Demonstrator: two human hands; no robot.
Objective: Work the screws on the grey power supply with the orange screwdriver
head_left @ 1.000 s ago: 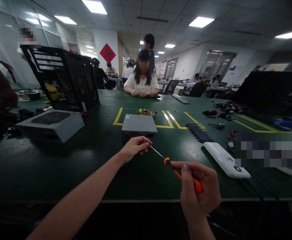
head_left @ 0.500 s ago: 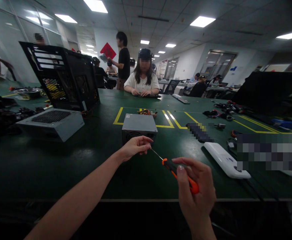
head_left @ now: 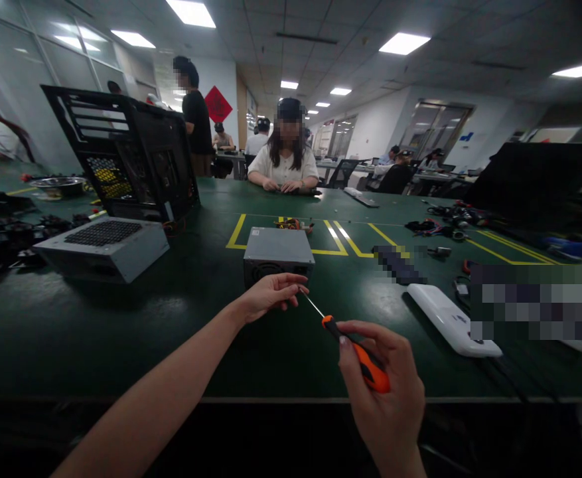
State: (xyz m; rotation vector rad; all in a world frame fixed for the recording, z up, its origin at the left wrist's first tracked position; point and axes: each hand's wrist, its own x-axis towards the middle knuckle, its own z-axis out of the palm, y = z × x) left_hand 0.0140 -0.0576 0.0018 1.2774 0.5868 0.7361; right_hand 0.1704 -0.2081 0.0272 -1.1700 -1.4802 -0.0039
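My right hand [head_left: 387, 392] grips an orange and black screwdriver [head_left: 365, 365] by its handle. The thin metal shaft slants up to the left. At its tip, my left hand [head_left: 273, 295] has thumb and fingers pinched together; whatever they hold is too small to make out. Just behind that hand a grey power supply unit [head_left: 278, 245] rests on the green table [head_left: 181, 332], its fan side toward me and a bundle of coloured cables at its back. My fingers cover part of its lower front edge.
Leftward are a second power supply unit [head_left: 136, 249], a black computer case [head_left: 156, 159] and a metal bowl [head_left: 59, 186]. To the right lie a white rounded device [head_left: 450, 318], loose cables [head_left: 433, 228] and a dark panel [head_left: 544, 186]. A person [head_left: 285, 162] sits opposite.
My right hand has shifted slightly left and regripped the screwdriver handle, which has turned. My left hand stays almost in place. A standing person in the background has moved left.
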